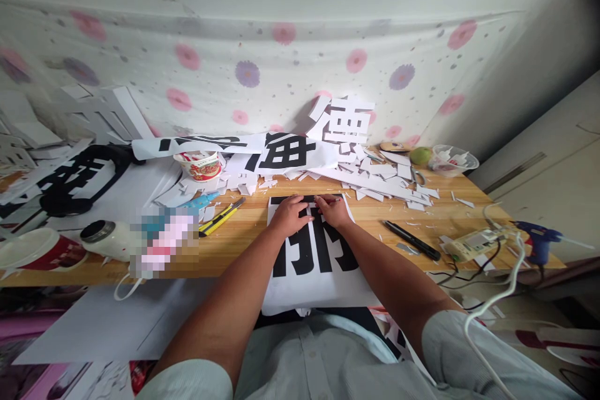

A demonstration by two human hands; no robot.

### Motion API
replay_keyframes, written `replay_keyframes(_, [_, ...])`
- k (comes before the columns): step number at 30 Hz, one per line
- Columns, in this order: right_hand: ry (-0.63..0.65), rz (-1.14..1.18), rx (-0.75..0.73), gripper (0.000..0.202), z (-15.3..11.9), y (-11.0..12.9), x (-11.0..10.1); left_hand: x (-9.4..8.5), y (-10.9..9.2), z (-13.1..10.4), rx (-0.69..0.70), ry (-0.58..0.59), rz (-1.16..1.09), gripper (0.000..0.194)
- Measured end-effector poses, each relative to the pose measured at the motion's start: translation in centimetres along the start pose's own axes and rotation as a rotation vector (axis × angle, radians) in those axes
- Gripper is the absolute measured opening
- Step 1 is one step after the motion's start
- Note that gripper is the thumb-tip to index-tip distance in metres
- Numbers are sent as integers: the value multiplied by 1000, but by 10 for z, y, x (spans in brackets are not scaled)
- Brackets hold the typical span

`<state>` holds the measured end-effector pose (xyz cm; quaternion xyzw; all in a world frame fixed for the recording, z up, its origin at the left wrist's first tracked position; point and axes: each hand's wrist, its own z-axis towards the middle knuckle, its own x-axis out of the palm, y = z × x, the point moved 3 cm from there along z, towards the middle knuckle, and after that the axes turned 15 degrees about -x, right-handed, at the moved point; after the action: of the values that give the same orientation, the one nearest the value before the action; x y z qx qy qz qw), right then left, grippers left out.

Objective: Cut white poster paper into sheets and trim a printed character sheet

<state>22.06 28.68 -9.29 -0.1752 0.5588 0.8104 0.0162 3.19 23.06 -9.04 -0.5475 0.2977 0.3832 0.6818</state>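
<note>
A white sheet (304, 292) printed with a large black character lies at the table's front edge, its lower part reaching toward my body. My left hand (291, 215) rests on the sheet's upper part, fingers spread over the black print. Just beside it, my right hand (332, 209) is closed at the sheet's upper right, pinching something small and thin with a reddish part near the fingertips; what it is I cannot make out. The hands cover part of the character.
A yellow cutter (222, 217) lies left of the sheet, a black cutter (412, 240) right. Behind are white offcuts (375, 181), a noodle cup (202, 165) and a cut character (344, 120). A power strip (475, 244) and blue glue gun (537, 240) sit at the right edge.
</note>
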Motion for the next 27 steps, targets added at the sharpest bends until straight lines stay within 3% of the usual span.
replay_keyframes(27, [-9,-5,9,45,1,-5,1,0,-1,0,2,-6,0,42])
